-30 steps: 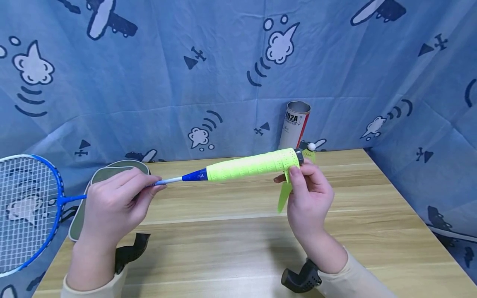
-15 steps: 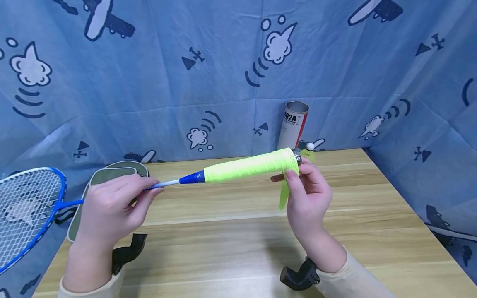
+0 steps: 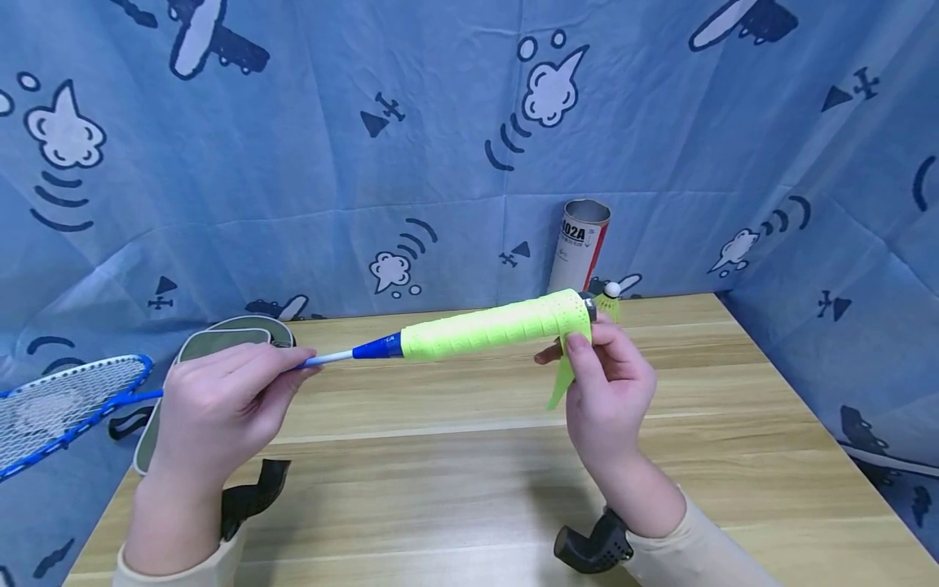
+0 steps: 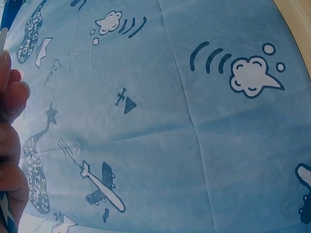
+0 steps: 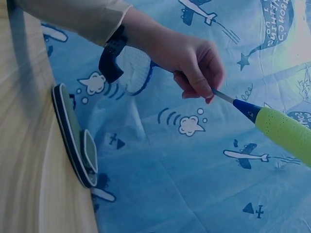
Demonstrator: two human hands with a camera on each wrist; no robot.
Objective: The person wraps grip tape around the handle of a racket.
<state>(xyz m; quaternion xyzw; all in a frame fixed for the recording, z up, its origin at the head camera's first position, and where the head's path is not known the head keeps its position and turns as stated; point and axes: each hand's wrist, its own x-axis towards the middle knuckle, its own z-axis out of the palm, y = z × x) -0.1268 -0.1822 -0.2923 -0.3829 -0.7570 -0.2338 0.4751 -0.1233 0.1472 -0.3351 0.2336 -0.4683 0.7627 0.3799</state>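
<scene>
A blue-and-white badminton racket (image 3: pixel 377 347) is held above the table, its handle pointing right. Neon yellow-green overgrip tape (image 3: pixel 484 328) covers the handle in overlapping turns up to near the black butt end. My left hand (image 3: pixel 227 399) pinches the thin shaft between thumb and fingers; the right wrist view shows the same pinch from the side. At the butt end, my right hand (image 3: pixel 612 391) pinches the tape, and its loose tail (image 3: pixel 561 386) hangs below the fingers. In the left wrist view only a few fingers (image 4: pixel 12 184) show at the left edge.
An olive-green case (image 3: pixel 194 350) with pale piping lies at the table's back left, partly behind the left hand. A white shuttlecock tube (image 3: pixel 575 257) stands at the back, and a yellow shuttlecock (image 3: pixel 609 303) sits beside it. Blue printed cloth (image 3: pixel 440 147) hangs behind the wooden table (image 3: pixel 411 497).
The racket has turned about its shaft, so its strung head now looks much narrower. The tape's loose tail has shifted slightly. Both hands stay in nearly the same places.
</scene>
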